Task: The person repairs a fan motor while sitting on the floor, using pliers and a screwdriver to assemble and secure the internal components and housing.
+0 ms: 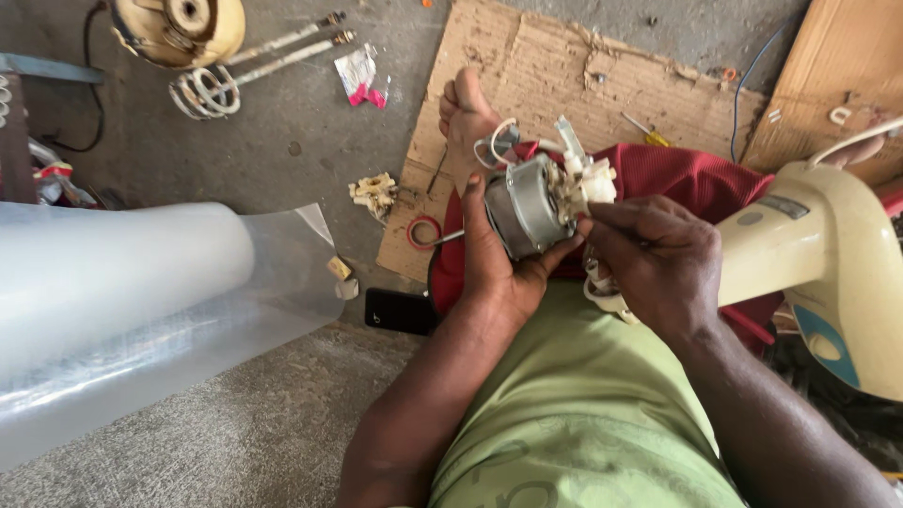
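fingers [591, 226] hiding motor [530, 214] end, wiring unclear

Thing: small electric motor [531, 209], grey metal drum with cream plastic fittings at one end
Pose: lying sideways, thin shaft pointing toward the left of the frame
Place: centre of the frame, above the lap
Wires: white leads loop off its top, seemingly still attached

Rough grey concrete floor [254, 141] spreads left of the grip; torn brown cardboard [564, 85] lies beyond it, a wooden board [828, 85] to its far right, in daylight.
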